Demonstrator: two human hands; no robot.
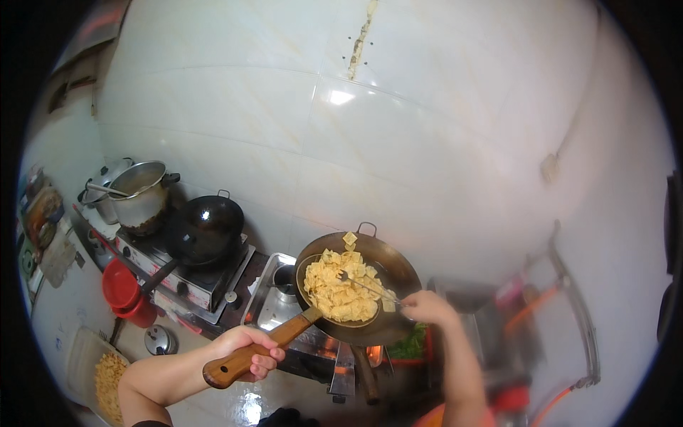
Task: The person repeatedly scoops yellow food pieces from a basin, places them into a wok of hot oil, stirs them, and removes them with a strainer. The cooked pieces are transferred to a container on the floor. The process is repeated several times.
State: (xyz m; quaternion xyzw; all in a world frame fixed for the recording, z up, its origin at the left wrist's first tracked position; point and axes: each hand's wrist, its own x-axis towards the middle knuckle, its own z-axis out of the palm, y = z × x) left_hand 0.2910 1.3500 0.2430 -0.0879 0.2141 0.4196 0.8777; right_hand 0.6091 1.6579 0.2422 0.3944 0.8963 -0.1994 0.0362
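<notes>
My left hand point(249, 348) grips the wooden handle point(292, 332) of a round strainer, held over a large wok point(405, 269). Pale yellow, square-cut food pieces point(339, 301), possibly fried dough or tofu, heap up in the strainer and hide most of its bowl. Metal tongs point(376, 289) are in my right hand point(431, 307), their tips at the heap. A couple of loose pieces point(350, 239) show near the wok's far rim. The wok's own wooden handle point(365, 376) points towards me, and an orange glow shows beneath the wok.
Left of the wok, a black wok point(205, 227) and a tall metal pot point(140, 200) stand on a gas stove point(211, 291). Between them and my wok lies a steel tray point(264, 309). Red plastic containers point(121, 288), a tub of yellow bits point(109, 381) and green vegetables point(411, 344) sit lower.
</notes>
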